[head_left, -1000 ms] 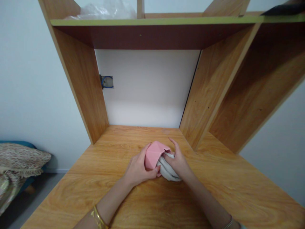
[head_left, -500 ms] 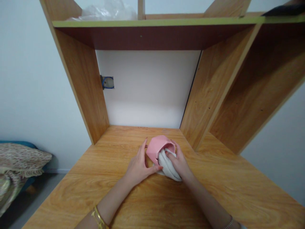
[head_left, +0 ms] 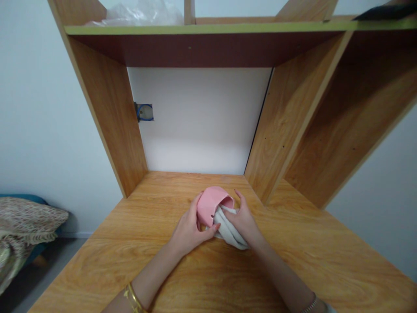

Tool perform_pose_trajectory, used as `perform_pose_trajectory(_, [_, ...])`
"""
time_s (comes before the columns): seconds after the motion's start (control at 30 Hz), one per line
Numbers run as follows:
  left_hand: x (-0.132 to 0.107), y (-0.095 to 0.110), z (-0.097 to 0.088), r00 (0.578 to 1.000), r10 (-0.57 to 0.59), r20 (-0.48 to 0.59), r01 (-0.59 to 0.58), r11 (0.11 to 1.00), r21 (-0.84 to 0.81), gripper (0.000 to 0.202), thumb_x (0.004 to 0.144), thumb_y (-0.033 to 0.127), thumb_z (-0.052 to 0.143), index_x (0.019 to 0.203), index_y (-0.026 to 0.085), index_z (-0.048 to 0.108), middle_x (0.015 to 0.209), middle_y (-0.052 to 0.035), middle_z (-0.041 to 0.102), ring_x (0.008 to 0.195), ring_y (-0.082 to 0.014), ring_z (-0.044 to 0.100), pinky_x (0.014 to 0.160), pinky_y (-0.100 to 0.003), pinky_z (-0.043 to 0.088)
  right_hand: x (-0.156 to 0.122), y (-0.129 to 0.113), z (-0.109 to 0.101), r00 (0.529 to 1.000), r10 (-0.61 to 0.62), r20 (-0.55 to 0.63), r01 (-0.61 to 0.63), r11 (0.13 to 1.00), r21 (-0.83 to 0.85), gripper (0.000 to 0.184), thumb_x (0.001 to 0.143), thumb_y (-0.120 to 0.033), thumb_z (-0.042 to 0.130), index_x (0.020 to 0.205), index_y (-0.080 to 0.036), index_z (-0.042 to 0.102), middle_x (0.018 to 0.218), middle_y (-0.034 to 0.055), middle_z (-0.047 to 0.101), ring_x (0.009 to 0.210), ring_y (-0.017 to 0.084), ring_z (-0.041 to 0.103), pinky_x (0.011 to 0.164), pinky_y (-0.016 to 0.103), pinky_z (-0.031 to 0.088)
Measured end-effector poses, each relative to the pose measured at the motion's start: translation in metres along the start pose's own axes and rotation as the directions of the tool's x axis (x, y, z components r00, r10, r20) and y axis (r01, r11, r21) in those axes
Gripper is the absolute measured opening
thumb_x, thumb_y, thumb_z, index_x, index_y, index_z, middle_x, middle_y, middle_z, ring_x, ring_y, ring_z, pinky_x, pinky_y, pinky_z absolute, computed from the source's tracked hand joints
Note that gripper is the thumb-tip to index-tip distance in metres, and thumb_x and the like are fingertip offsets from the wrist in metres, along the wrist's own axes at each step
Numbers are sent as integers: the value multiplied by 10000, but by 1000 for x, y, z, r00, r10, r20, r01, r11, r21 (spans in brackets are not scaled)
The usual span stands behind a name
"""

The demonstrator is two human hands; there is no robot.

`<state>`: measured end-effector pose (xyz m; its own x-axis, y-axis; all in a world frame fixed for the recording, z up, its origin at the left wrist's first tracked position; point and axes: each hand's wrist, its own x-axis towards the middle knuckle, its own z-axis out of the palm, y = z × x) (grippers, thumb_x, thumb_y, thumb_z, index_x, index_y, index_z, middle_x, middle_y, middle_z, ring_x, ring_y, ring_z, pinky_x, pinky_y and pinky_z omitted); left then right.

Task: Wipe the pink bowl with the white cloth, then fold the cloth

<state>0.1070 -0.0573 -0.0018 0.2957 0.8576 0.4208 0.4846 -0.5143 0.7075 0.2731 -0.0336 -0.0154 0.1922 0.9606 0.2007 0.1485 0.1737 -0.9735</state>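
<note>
A pink faceted cup lies tilted on the wooden desk, its mouth turned to the right. My left hand is wrapped round the cup's left side, thumb under its rim. A white cloth is bunched at the cup's mouth and partly pushed inside. My right hand presses on the cloth with curled fingers, index finger reaching past the rim. The inside of the cup is mostly hidden.
A wooden hutch stands over the desk, with side panels and an upper shelf carrying a clear plastic bag. A blue wall socket sits at the back left. A patterned blanket lies at the far left.
The cup has turned in my left hand, and its mouth has shifted. My right hand has kept working the cloth at the mouth. The camera view shifted slightly.
</note>
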Motion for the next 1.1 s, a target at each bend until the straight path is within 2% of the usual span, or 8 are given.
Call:
perform_pose_trajectory(0.1, [-1,-1,1,1000,23,-8,-22,999,40,755,686,399,596,1302,178,220,1253,-102,451,1095,-240,467,913,-347,379,1,0,-4,1000,-7,-3,6,996,-86,813,630,-263,596,1302,-137,156,477,-87,520,412,133,529,392,205,401])
perform_pose_trajectory(0.27, [-1,-5,-1,1000,-1,8,0,989,148,741,667,413,580,1299,195,261,1163,-86,537,992,-252,540,845,-356,424,0,0,-7,998,-64,19,67,964,-259,781,665,-292,575,1320,-167,169,427,-117,446,335,90,414,342,170,298])
perform_pose_trajectory(0.43, [-1,-10,-8,999,1,-51,8,984,180,629,678,422,529,1232,169,373,1082,-90,585,926,-252,567,811,-353,432,-11,-8,-1,989,-83,124,115,955,-273,711,709,-231,502,1330,-185,158,500,-88,502,410,106,482,421,194,372])
perform_pose_trajectory(0.53, [-1,-9,-10,999,6,-45,3,983,185,647,662,448,545,1226,169,397,1071,-91,590,899,-257,574,804,-359,427,-13,-6,1,982,-98,164,141,951,-276,678,720,-213,471,1327,-186,172,654,-32,590,576,143,574,563,252,446])
perform_pose_trajectory(0.63, [0,-8,-10,999,-23,-48,29,990,136,674,673,457,556,1261,183,373,1049,-87,599,886,-254,574,807,-356,419,-11,-2,0,981,-105,165,146,954,-261,658,725,-211,452,1323,-180,178,838,20,621,745,170,599,714,308,452])
perform_pose_trajectory(0.87, [5,-14,-3,986,-165,-28,160,979,-128,815,719,465,556,1358,213,116,1069,-88,559,861,-224,586,749,-338,447,-6,8,-1,997,-76,28,81,960,-268,704,727,-223,444,1343,-145,112,923,61,589,804,194,588,795,351,434])
perform_pose_trajectory(1.0, [3,-14,3,991,-131,22,133,982,-135,901,647,475,636,1347,195,142,1240,-132,445,1057,-272,485,862,-379,391,-2,13,0,997,-78,0,77,992,-103,696,716,-219,457,1330,-153,136,1015,74,564,874,181,580,820,330,437])
perform_pose_trajectory(1.1, [2,-12,6,996,-69,59,79,979,-187,842,686,451,611,1334,182,145,1195,-122,488,999,-239,523,837,-344,409,-2,12,2,997,-71,9,71,997,-16,678,710,-222,475,1313,-160,172,977,68,584,817,167,597,771,309,465])
